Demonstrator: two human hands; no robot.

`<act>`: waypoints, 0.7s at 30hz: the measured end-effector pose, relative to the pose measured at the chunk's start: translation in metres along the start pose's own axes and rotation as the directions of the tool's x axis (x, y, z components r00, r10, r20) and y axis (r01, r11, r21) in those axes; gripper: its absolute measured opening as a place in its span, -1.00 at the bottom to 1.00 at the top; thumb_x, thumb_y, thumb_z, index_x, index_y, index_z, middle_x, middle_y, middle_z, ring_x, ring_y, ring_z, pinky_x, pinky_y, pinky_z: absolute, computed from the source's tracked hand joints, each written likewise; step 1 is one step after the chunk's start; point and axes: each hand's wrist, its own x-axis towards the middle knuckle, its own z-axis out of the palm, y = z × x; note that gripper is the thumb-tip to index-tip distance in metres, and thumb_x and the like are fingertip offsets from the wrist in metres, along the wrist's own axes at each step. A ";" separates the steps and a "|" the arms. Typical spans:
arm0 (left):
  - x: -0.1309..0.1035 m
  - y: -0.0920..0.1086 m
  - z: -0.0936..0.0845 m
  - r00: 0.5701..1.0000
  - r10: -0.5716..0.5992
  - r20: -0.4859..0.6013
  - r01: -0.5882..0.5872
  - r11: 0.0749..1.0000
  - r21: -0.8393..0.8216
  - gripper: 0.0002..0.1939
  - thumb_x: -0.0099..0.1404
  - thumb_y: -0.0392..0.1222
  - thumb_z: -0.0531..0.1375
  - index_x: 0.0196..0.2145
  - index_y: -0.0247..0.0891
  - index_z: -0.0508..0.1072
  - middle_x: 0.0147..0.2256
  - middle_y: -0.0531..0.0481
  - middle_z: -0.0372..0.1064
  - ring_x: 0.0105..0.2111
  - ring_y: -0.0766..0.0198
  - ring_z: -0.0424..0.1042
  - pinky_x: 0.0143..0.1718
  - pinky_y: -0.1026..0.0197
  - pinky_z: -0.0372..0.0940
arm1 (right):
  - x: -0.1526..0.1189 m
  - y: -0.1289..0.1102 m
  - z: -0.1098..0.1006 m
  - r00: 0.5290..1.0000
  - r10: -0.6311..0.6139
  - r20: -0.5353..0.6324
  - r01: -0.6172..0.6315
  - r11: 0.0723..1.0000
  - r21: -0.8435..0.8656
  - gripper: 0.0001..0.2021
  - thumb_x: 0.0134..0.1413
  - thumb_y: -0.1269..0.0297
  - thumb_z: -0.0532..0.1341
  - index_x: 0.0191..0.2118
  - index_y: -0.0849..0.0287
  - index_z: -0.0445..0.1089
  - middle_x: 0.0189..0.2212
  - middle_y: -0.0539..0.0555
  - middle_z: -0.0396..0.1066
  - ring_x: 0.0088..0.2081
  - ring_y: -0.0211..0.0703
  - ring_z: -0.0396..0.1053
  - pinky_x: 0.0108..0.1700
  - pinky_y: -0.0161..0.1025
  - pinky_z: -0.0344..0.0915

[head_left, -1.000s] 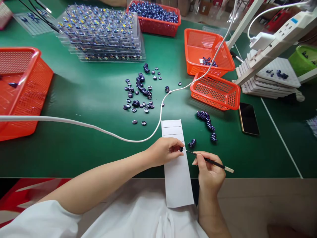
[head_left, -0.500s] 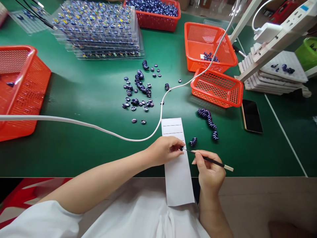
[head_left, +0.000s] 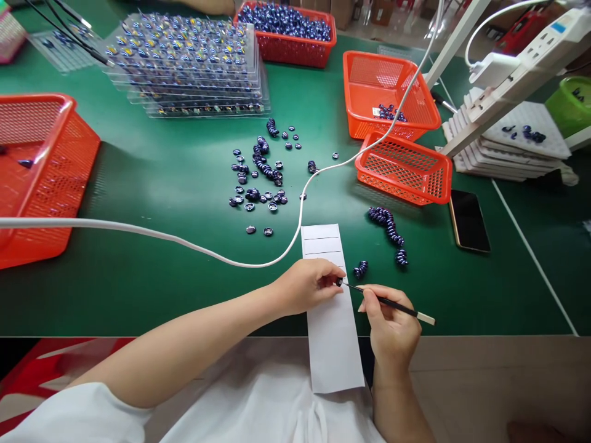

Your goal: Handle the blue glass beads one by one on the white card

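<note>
Between thumb and fingers, my left hand (head_left: 311,284) pinches a small dark shiny part (head_left: 339,282), mostly hidden by the fingertips. My right hand (head_left: 392,323) grips a slim black tool with a pale end (head_left: 399,306), held like a pen. Its thin tip meets the small part. Under the left hand lies a white paper strip with ruled lines (head_left: 335,344), which hangs over the table's front edge. Beyond the right hand are a short row of dark glossy parts (head_left: 361,269) and a longer curved row (head_left: 390,226). More such parts (head_left: 263,163) lie scattered farther back.
A white cable (head_left: 221,261) crosses the green table. Orange baskets stand at left (head_left: 55,184) and right (head_left: 404,169); a red basket (head_left: 295,46) full of parts is behind. Stacked clear trays (head_left: 198,92), a phone (head_left: 468,221) and a slanted power strip (head_left: 521,74) surround the work area.
The whole view has shifted slightly, so everything sits a little lower. Both hands keep their grip, the tool's tip still at the small part.
</note>
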 end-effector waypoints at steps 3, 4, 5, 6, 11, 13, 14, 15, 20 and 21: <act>0.000 0.001 -0.001 1.000 -0.002 0.004 0.002 1.000 0.000 -0.78 0.21 -0.26 0.28 -0.16 -0.27 0.55 -0.36 0.00 0.52 -0.41 0.34 0.46 -0.32 0.32 0.36 | 0.001 -0.001 0.000 1.000 0.000 0.003 0.000 0.999 -0.034 -0.86 0.10 0.21 0.35 -0.31 0.17 0.53 -0.42 0.04 0.53 -0.55 -0.26 0.42 -0.47 -0.28 0.41; 0.000 0.001 -0.001 1.000 -0.005 0.005 0.005 1.000 0.002 -0.79 0.21 -0.26 0.27 -0.16 -0.27 0.55 -0.36 0.00 0.52 -0.41 0.34 0.46 -0.32 0.32 0.36 | 0.001 -0.002 0.000 1.000 -0.004 0.001 0.004 0.999 -0.042 -0.86 0.10 0.20 0.35 -0.31 0.17 0.53 -0.42 0.04 0.52 -0.55 -0.26 0.42 -0.47 -0.28 0.42; 0.000 0.002 -0.001 1.000 -0.007 0.006 0.007 1.000 0.006 -0.79 0.21 -0.26 0.27 -0.16 -0.26 0.54 -0.36 0.01 0.52 -0.42 0.34 0.45 -0.32 0.32 0.36 | 0.001 -0.001 0.000 1.000 -0.011 -0.001 0.011 0.999 -0.048 -0.86 0.10 0.21 0.35 -0.31 0.17 0.53 -0.43 0.04 0.52 -0.55 -0.26 0.42 -0.47 -0.28 0.42; 0.000 0.002 -0.001 1.000 -0.006 0.006 0.006 1.000 0.009 -0.79 0.21 -0.25 0.27 -0.16 -0.25 0.54 -0.35 0.01 0.52 -0.42 0.34 0.45 -0.32 0.32 0.36 | 0.001 -0.001 0.000 1.000 -0.019 -0.002 0.019 0.998 -0.052 -0.86 0.10 0.21 0.35 -0.31 0.17 0.53 -0.43 0.04 0.52 -0.54 -0.27 0.42 -0.46 -0.28 0.42; 0.000 0.000 0.001 1.000 0.015 -0.019 -0.015 1.000 -0.004 -0.78 0.20 -0.24 0.29 -0.17 -0.28 0.55 -0.37 0.00 0.52 -0.43 0.35 0.45 -0.34 0.33 0.36 | -0.001 0.004 0.000 0.997 -0.076 0.026 0.077 0.996 -0.049 -0.91 0.13 0.26 0.32 -0.28 0.15 0.51 -0.36 0.04 0.53 -0.54 -0.28 0.43 -0.47 -0.29 0.43; 0.000 -0.001 0.002 0.999 0.020 -0.035 -0.020 1.000 -0.016 -0.78 0.19 -0.24 0.29 -0.17 -0.30 0.56 -0.39 -0.01 0.51 -0.45 0.35 0.45 -0.36 0.34 0.35 | -0.002 0.008 -0.002 0.990 -0.133 0.052 0.136 0.989 -0.051 -0.95 0.15 0.31 0.31 -0.26 0.14 0.50 -0.34 0.05 0.54 -0.48 -0.24 0.47 -0.41 -0.27 0.47; -0.001 -0.001 0.003 0.999 0.021 -0.042 -0.022 1.000 -0.022 -0.78 0.19 -0.24 0.29 -0.18 -0.31 0.56 -0.40 -0.01 0.51 -0.46 0.35 0.45 -0.37 0.34 0.35 | -0.002 0.009 -0.002 0.982 -0.175 0.070 0.178 0.983 -0.048 -0.95 0.15 0.35 0.30 -0.25 0.13 0.50 -0.33 0.05 0.54 -0.43 -0.21 0.50 -0.37 -0.25 0.48; -0.001 -0.002 0.003 0.999 0.020 -0.048 -0.021 0.999 -0.027 -0.78 0.19 -0.24 0.29 -0.18 -0.31 0.56 -0.41 -0.01 0.51 -0.46 0.35 0.45 -0.38 0.34 0.35 | -0.002 0.011 -0.003 0.971 -0.221 0.093 0.226 0.973 -0.041 -0.93 0.15 0.39 0.29 -0.24 0.12 0.49 -0.31 0.06 0.55 -0.37 -0.18 0.52 -0.33 -0.23 0.50; -0.001 -0.003 0.004 0.998 0.009 -0.057 -0.011 0.999 -0.034 -0.79 0.20 -0.25 0.28 -0.18 -0.30 0.56 -0.41 0.00 0.51 -0.47 0.35 0.45 -0.37 0.33 0.36 | -0.003 0.017 -0.006 0.866 -0.448 0.220 0.462 0.887 -0.011 -0.72 0.09 0.56 0.27 -0.14 0.05 0.42 -0.23 0.06 0.57 -0.22 -0.12 0.55 -0.25 -0.17 0.52; -0.001 -0.002 0.003 0.998 0.012 -0.056 -0.014 0.999 -0.031 -0.80 0.20 -0.25 0.27 -0.18 -0.30 0.55 -0.41 -0.01 0.51 -0.47 0.34 0.45 -0.37 0.33 0.36 | -0.004 0.018 -0.007 0.850 -0.472 0.233 0.491 0.871 -0.024 -0.70 0.08 0.58 0.27 -0.12 0.04 0.42 -0.22 0.06 0.57 -0.21 -0.12 0.56 -0.23 -0.16 0.52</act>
